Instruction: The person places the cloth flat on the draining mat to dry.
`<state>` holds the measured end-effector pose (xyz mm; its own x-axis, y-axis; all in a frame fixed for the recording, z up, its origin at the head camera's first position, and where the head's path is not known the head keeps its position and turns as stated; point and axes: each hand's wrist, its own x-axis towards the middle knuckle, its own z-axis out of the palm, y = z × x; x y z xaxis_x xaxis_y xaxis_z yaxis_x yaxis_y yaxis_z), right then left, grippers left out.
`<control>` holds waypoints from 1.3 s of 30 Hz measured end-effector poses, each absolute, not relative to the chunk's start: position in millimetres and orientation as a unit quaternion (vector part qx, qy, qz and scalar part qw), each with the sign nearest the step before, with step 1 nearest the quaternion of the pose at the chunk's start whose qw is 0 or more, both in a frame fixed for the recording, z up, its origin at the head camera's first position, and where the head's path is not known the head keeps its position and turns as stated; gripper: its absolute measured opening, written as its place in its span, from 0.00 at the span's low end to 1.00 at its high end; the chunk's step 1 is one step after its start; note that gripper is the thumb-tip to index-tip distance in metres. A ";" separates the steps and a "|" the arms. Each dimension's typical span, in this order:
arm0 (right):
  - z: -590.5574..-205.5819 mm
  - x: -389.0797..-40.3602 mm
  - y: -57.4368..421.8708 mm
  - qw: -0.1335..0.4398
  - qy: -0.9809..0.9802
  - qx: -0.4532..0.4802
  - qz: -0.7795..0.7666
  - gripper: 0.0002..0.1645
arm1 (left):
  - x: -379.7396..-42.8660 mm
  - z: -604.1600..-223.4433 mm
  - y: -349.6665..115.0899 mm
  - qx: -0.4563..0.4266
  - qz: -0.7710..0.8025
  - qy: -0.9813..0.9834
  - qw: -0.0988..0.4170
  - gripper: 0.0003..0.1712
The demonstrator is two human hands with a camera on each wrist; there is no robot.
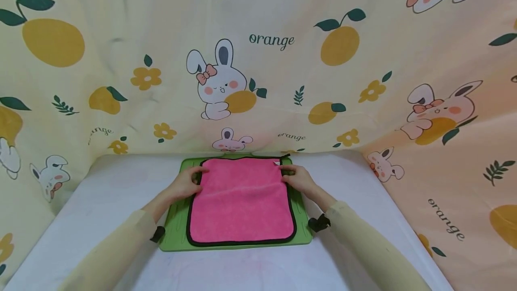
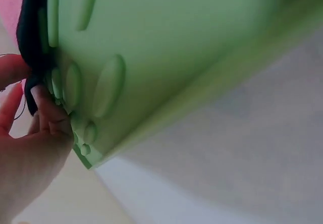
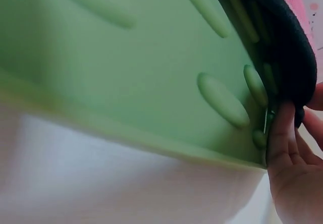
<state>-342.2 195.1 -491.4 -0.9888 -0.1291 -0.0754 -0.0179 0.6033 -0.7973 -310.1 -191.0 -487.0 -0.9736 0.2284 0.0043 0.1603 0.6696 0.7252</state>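
Observation:
A pink cloth (image 1: 242, 212) with black edging lies spread over a green board (image 1: 174, 226), with a faint crease across its middle. At its left edge, my left hand (image 1: 184, 184) pinches the black border. My right hand (image 1: 298, 178) pinches the opposite border, near a small white label (image 1: 276, 163). The left wrist view shows fingers on both sides of the black edging (image 2: 31, 42), close above the board's raised ridges (image 2: 110, 85). On the right side, the edging (image 3: 298, 47) stands lifted off the board, and fingertips reach beneath it.
The board rests on a white tabletop (image 1: 250, 271). Behind it hangs a cream curtain (image 1: 278, 84) printed with rabbits and oranges, which also encloses both sides. Black straps (image 1: 319, 222) show by the cuffs of the pale sleeves (image 1: 363, 241).

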 end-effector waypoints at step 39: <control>-496.1 -349.9 194.2 -0.017 0.924 -0.126 -0.361 0.30 | -312.6 -487.5 -191.5 0.123 0.333 0.935 -0.020 0.35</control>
<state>-349.9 194.2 -496.1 -0.9678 -0.2202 0.1219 -0.2445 0.7080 -0.6625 -312.6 -191.5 -487.5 -0.9691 0.2164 0.1183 0.2425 0.7483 0.6174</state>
